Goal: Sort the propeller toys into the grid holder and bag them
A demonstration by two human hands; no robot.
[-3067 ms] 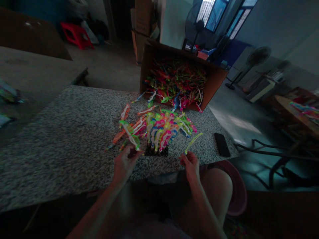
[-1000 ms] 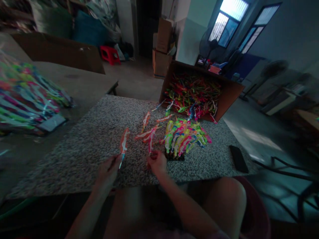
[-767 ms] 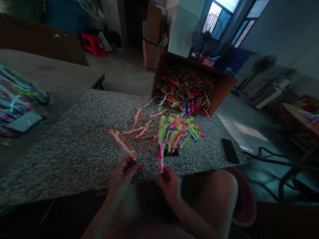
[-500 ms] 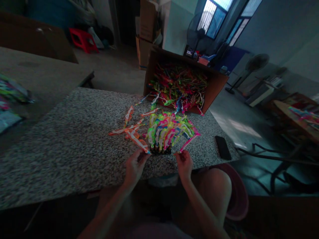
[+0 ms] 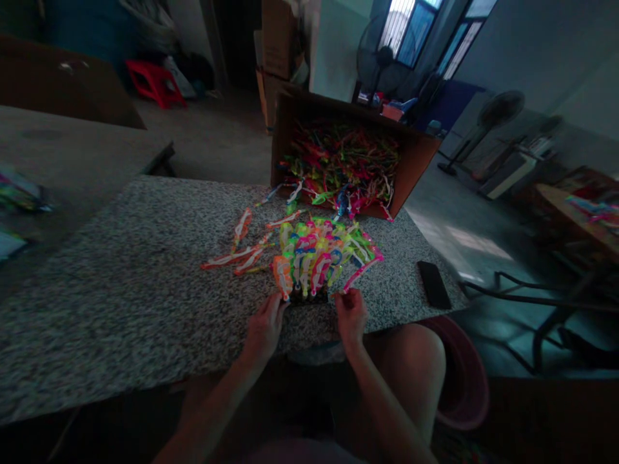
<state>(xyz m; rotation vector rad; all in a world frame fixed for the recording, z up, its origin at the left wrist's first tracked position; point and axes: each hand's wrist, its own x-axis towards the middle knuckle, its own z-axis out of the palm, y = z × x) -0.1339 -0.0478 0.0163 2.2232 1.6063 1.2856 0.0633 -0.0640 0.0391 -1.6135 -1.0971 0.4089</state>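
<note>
My left hand [image 5: 265, 327] has its fingertips pinched on the lower end of an orange plastic strip with a white band [image 5: 282, 274]. That strip lies at the left side of a fanned row of neon strips [image 5: 319, 248], whose lower ends meet a small dark piece [image 5: 309, 299] on the speckled tabletop [image 5: 159, 277]. With fingers closed, my right hand [image 5: 352, 314] grips the near end of a pink strip [image 5: 360, 273] slanting up and right along the row's other side. Several loose orange strips [image 5: 235, 258] lie left of the row.
Behind the row, a cardboard box [image 5: 416, 171] lies open towards me, heaped with tangled strips [image 5: 343, 154]. A black phone [image 5: 434, 285] rests by the table's right edge. Below that edge is a reddish tub [image 5: 468, 380]. A red stool [image 5: 157, 84] stands on the floor, back left.
The orange strip in my left hand has swung from a leftward slant to nearly upright against the row. My right hand stays on the pink strip. The view has shifted slightly.
</note>
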